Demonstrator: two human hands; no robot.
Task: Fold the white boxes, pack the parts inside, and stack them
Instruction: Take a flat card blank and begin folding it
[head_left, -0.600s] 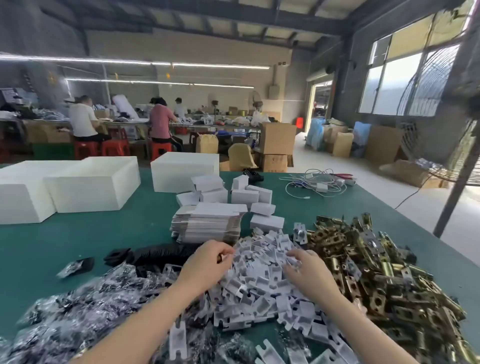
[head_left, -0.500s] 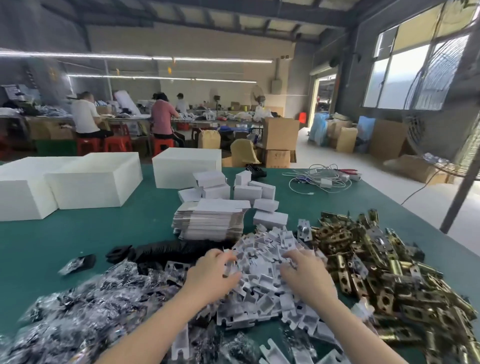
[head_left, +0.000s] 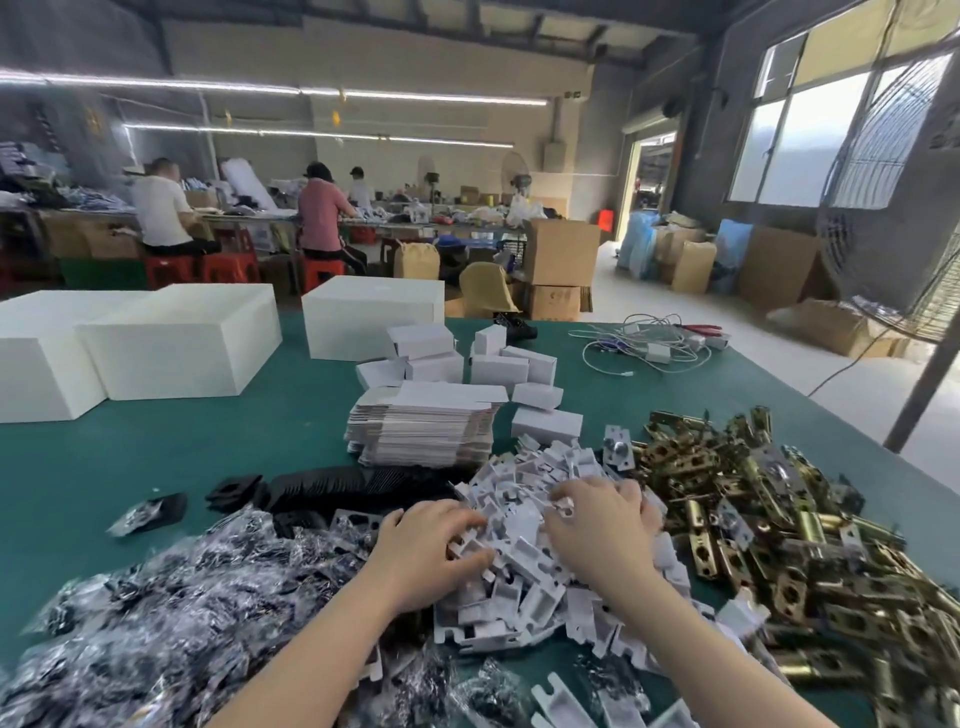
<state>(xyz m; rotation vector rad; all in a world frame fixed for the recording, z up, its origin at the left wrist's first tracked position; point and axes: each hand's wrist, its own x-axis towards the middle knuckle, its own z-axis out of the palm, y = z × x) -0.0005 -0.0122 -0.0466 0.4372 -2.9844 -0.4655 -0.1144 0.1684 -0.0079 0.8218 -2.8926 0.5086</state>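
Head view, closest to me: my left hand (head_left: 431, 558) and my right hand (head_left: 597, 535) both lie on the heap of white plastic parts (head_left: 524, 561), fingers curled down into the pieces. I cannot tell whether either hand actually grasps a part. Left of that heap I see a mound of black parts in clear bags (head_left: 156, 623); right of it, touching, a pile of brass-coloured metal latches (head_left: 779, 530). Just beyond my hands lie loose black pieces (head_left: 337, 486), then a stack of flat unfolded white cartons (head_left: 421, 431). Behind and beside it sit small folded white boxes (head_left: 498, 369), loosely grouped. Farther back on the green tabletop (head_left: 208, 441) stand large white blocks (head_left: 182, 343) and a tangle of white cables (head_left: 649, 348).
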